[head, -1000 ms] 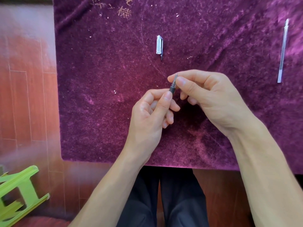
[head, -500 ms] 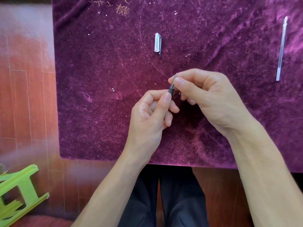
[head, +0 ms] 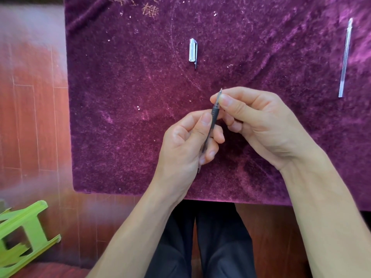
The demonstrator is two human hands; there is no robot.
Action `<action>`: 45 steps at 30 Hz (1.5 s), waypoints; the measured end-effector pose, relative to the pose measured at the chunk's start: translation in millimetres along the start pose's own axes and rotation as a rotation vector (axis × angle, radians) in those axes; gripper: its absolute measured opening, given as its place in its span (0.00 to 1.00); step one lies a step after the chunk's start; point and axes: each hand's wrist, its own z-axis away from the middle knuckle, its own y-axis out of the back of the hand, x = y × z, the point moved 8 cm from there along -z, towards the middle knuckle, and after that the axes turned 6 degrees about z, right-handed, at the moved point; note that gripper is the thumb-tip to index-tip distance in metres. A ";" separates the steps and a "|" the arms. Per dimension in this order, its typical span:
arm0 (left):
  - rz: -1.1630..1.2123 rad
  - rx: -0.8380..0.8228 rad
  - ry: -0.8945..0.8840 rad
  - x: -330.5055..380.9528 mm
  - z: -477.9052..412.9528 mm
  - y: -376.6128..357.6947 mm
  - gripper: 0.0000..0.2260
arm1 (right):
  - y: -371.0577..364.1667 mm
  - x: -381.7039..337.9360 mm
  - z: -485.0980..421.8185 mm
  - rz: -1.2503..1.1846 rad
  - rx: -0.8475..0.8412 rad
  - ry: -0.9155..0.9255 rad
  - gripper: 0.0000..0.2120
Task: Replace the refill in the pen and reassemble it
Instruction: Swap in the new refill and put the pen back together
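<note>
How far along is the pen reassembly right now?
Looks done: one refill lies aside on the cloth, tip showing on the pen. In hand: left hand holds the barrel, right hand grips the tip end. Left: the cap, unfitted.

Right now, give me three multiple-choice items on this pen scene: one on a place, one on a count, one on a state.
1. Where does the pen cap lie?
A. on the purple cloth
B. on the floor
C. in a hand

2. How many loose pieces lie on the cloth?
A. none
B. two
C. five

3. The pen is:
A. capped
B. lying down
C. held in both hands

1 A: cap lies beyond the hands.
2 B: cap and clear refill.
3 C: left hand grips the barrel, right hand pinches the tip end.
</note>
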 end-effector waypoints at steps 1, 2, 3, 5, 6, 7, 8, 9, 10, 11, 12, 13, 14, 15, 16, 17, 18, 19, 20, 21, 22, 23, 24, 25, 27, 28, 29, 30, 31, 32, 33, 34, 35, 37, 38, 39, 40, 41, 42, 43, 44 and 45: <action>-0.002 0.016 0.000 -0.3 -0.3 1.1 0.13 | -0.3 -0.5 0.0 -0.003 0.007 0.000 0.06; -0.002 0.030 -0.001 -0.5 -0.8 2.0 0.12 | -0.3 -0.7 0.1 -0.005 0.016 -0.002 0.06; -0.001 0.041 -0.003 -0.8 -1.1 2.7 0.12 | 0.0 -0.7 0.2 -0.002 0.029 -0.003 0.06; -0.005 0.059 -0.011 -0.6 -1.3 4.1 0.11 | 1.0 -1.4 0.3 0.009 0.062 -0.005 0.06; -0.010 0.066 -0.018 -0.1 -1.4 4.5 0.10 | 1.7 -2.3 0.5 0.018 0.076 -0.002 0.06; -0.016 0.072 -0.025 0.5 -1.3 4.9 0.09 | 2.2 -3.2 0.6 0.028 0.088 0.006 0.06; -0.021 0.076 -0.031 1.0 -1.4 5.2 0.08 | 2.5 -4.2 1.0 0.038 0.097 0.014 0.05; -0.023 0.080 -0.035 1.4 -1.4 5.5 0.08 | 2.6 -5.1 1.3 0.045 0.104 0.022 0.05; -0.023 0.084 -0.036 1.8 -1.6 5.9 0.08 | 2.4 -5.9 1.6 0.044 0.107 0.024 0.05; -0.023 0.085 -0.035 2.2 -2.0 6.0 0.08 | 2.0 -5.8 1.7 0.031 0.106 0.020 0.06; -0.022 0.083 -0.032 2.4 -2.3 5.9 0.09 | 1.2 -5.2 1.8 0.010 0.099 0.007 0.09; -0.020 0.076 -0.027 2.6 -2.7 5.1 0.11 | -0.1 -4.3 1.6 -0.014 0.085 -0.007 0.11; -0.016 0.066 -0.022 2.7 -2.9 3.9 0.12 | -1.4 -3.9 1.4 -0.038 0.069 -0.017 0.12; -0.011 0.057 -0.017 2.9 -3.1 2.9 0.13 | -3.2 -3.8 1.1 -0.057 0.055 -0.020 0.12; -0.008 0.051 -0.014 2.8 -3.2 2.1 0.13 | -4.1 -4.0 0.8 -0.069 0.048 -0.020 0.12; -0.005 0.048 -0.012 2.8 -3.2 1.9 0.13 | -4.8 -4.0 0.3 -0.074 0.046 -0.018 0.12; -0.004 0.047 -0.011 2.5 -3.1 1.8 0.13 | -5.2 -4.2 -0.1 -0.075 0.046 -0.016 0.11; -0.004 0.047 -0.010 2.2 -2.8 2.0 0.13 | -5.7 -4.4 -0.5 -0.075 0.044 -0.014 0.11; -0.003 0.050 -0.010 1.9 -2.6 2.3 0.12 | -6.4 -4.7 -0.8 -0.073 0.042 -0.013 0.11; 0.000 0.055 -0.011 1.9 -2.3 2.8 0.12 | -7.0 -5.2 -1.2 -0.069 0.039 -0.012 0.10; 0.004 0.061 -0.013 2.1 -1.9 3.3 0.11 | -7.5 -5.5 -1.5 -0.065 0.040 -0.013 0.09; 0.010 0.068 -0.015 2.4 -1.7 3.7 0.10 | -7.9 -5.3 -2.0 -0.064 0.043 -0.017 0.08; 0.016 0.072 -0.017 2.7 -1.6 4.1 0.09 | -7.7 -5.0 -2.4 -0.065 0.049 -0.022 0.07; 0.021 0.072 -0.020 2.9 -1.7 4.2 0.09 | -7.9 -4.1 -3.0 -0.067 0.056 -0.028 0.07; 0.021 0.063 -0.022 3.4 -2.1 3.5 0.10 | -8.8 -2.6 -4.4 -0.074 0.057 -0.034 0.08; 0.018 0.060 -0.021 3.4 -2.3 3.5 0.12 | -9.7 -2.5 -4.8 -0.081 0.051 -0.033 0.10; 0.016 0.063 -0.019 3.5 -2.6 4.1 0.13 | -10.9 -2.9 -5.1 -0.088 0.044 -0.030 0.11; 0.015 0.067 -0.017 3.8 -2.8 5.1 0.14 | -11.7 -3.3 -5.3 -0.092 0.038 -0.025 0.12; 0.012 0.071 -0.017 4.0 -2.7 5.9 0.15 | -12.4 -3.7 -5.2 -0.092 0.033 -0.021 0.12; 0.008 0.072 -0.018 4.3 -2.5 6.7 0.15 | -12.9 -3.9 -5.1 -0.091 0.027 -0.017 0.11; 0.004 0.072 -0.020 4.6 -1.9 7.2 0.15 | -13.6 -4.2 -5.1 -0.090 0.020 -0.012 0.10; 0.004 0.071 -0.022 4.9 -1.0 8.0 0.14 | -14.2 -4.5 -5.0 -0.093 0.014 -0.008 0.09; 0.008 0.072 -0.022 5.0 -0.1 8.7 0.13 | -15.1 -4.6 -5.4 -0.097 0.009 -0.005 0.08; 0.019 0.079 -0.018 5.2 1.5 10.3 0.12 | -16.8 -4.7 -6.3 -0.103 0.007 -0.004 0.07; 0.021 0.083 -0.017 5.3 1.9 11.0 0.11 | -17.3 -4.2 -6.7 -0.103 0.010 -0.007 0.07; 0.021 0.084 -0.017 5.3 1.8 11.5 0.11 | -17.7 -3.3 -7.1 -0.102 0.013 -0.010 0.07; 0.018 0.082 -0.018 5.6 1.9 11.6 0.12 | -17.8 -2.5 -7.1 -0.099 0.013 -0.011 0.08; 0.012 0.079 -0.020 5.8 1.6 11.7 0.13 | -18.1 -1.6 -7.2 -0.098 0.010 -0.011 0.09; 0.005 0.076 -0.022 6.2 1.3 11.9 0.14 | -18.4 -0.9 -7.2 -0.097 0.005 -0.010 0.11; -0.001 0.074 -0.022 6.5 1.2 12.3 0.15 | -18.9 -0.4 -7.3 -0.097 -0.001 -0.009 0.12; -0.007 0.073 -0.023 6.8 1.0 12.9 0.15 | -19.5 -0.2 -7.3 -0.095 -0.006 -0.009 0.12; -0.012 0.072 -0.024 7.0 0.9 13.3 0.15 | -20.2 0.1 -7.4 -0.093 -0.009 -0.009 0.12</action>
